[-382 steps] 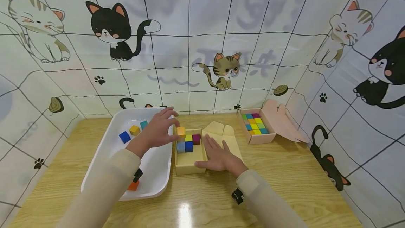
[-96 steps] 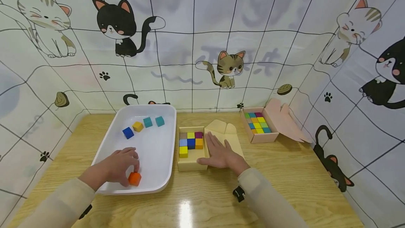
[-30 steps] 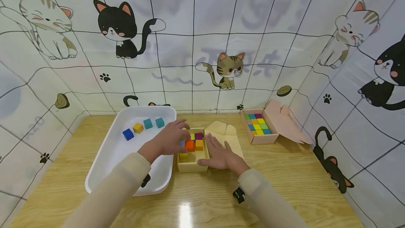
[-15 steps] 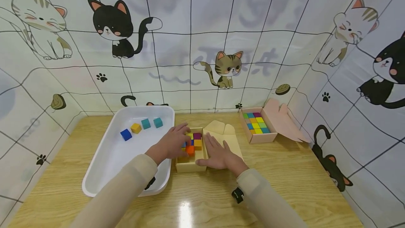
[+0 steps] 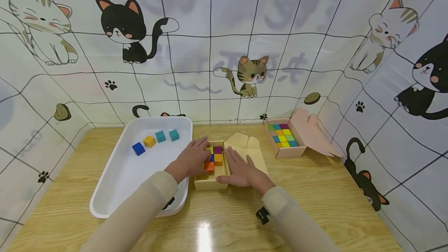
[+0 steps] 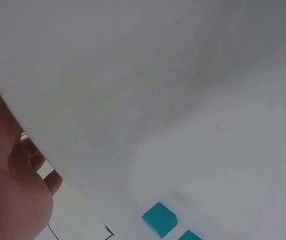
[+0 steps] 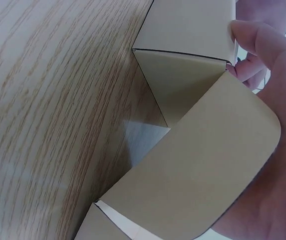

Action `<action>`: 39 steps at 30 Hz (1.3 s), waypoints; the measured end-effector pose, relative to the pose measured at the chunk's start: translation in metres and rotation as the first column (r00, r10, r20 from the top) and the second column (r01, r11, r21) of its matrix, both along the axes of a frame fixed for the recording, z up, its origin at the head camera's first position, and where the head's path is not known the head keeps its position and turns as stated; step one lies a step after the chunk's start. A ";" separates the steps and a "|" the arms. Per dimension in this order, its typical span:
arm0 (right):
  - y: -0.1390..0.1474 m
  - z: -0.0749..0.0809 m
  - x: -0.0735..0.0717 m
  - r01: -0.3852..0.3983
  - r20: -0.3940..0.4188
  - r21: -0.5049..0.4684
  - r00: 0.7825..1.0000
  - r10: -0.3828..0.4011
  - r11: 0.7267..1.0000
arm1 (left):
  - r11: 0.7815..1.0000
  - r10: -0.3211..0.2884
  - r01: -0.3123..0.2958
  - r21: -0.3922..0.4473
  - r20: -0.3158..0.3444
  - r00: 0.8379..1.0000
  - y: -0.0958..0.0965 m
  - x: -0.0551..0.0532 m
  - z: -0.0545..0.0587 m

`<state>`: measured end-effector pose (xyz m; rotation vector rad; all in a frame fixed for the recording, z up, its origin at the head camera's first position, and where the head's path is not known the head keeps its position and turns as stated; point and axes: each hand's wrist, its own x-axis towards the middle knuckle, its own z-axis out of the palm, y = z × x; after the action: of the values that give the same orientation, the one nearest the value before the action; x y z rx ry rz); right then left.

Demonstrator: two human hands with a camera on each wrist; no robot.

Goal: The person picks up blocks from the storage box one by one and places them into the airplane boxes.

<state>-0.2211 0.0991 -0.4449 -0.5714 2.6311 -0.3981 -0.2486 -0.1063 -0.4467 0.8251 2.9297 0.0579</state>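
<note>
My left hand (image 5: pixel 191 158) reaches over the left side of the cream cardboard box (image 5: pixel 211 185), its fingertips at an orange cube (image 5: pixel 209 167) in the front row of cubes. The hand hides the box's left column. Behind the orange cube show a blue, a yellow-orange (image 5: pixel 218 159) and a purple cube (image 5: pixel 217 150). My right hand (image 5: pixel 241 169) lies with straight fingers on the box's folded-out lid (image 5: pixel 257 160), thumb at the box's right front rim. In the right wrist view, the thumb (image 7: pixel 257 42) touches the box wall (image 7: pixel 185 30).
On the left stands a white tray (image 5: pixel 115 189) with a blue cube (image 5: pixel 138 149), a yellow cube (image 5: pixel 149 141) and two teal cubes (image 5: pixel 174 135). A pink box (image 5: pixel 290 152) filled with coloured cubes stands at the back right, lid open. A cat-print sheet hangs behind.
My left hand took the orange cube from the tray to the cream box, then moved it slightly forward and down beside the other cubes. My right hand stays on the lid.
</note>
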 end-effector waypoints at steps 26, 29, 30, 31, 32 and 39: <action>-0.001 0.003 0.003 -0.002 -0.011 -0.003 1.000 0.002 1.000 | 0.975 0.158 -0.139 0.171 -0.102 0.982 -0.057 -0.007 0.037; 0.000 0.002 0.002 -0.003 -0.013 -0.009 1.000 0.003 1.000 | 0.966 0.210 -0.184 0.182 -0.136 0.968 -0.075 -0.011 0.041; 0.001 0.002 0.002 -0.003 -0.013 -0.006 1.000 0.003 1.000 | 0.960 0.231 -0.202 0.194 -0.136 0.963 -0.080 -0.012 0.042; 0.001 0.002 0.002 -0.002 -0.013 -0.005 1.000 0.002 1.000 | 0.952 0.251 -0.220 0.212 -0.135 0.958 -0.085 -0.013 0.043; 0.001 0.001 0.002 -0.001 -0.012 -0.006 1.000 0.001 1.000 | 0.943 0.273 -0.238 0.233 -0.130 0.953 -0.090 -0.015 0.042; 0.001 0.001 0.003 -0.004 -0.014 -0.008 1.000 0.004 1.000 | 0.883 0.399 -0.367 0.293 -0.055 0.915 -0.107 -0.024 0.030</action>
<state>-0.2186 0.1000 -0.4437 -0.5840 2.6426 -0.4048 -0.2731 -0.2137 -0.4170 0.2600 3.1943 0.4763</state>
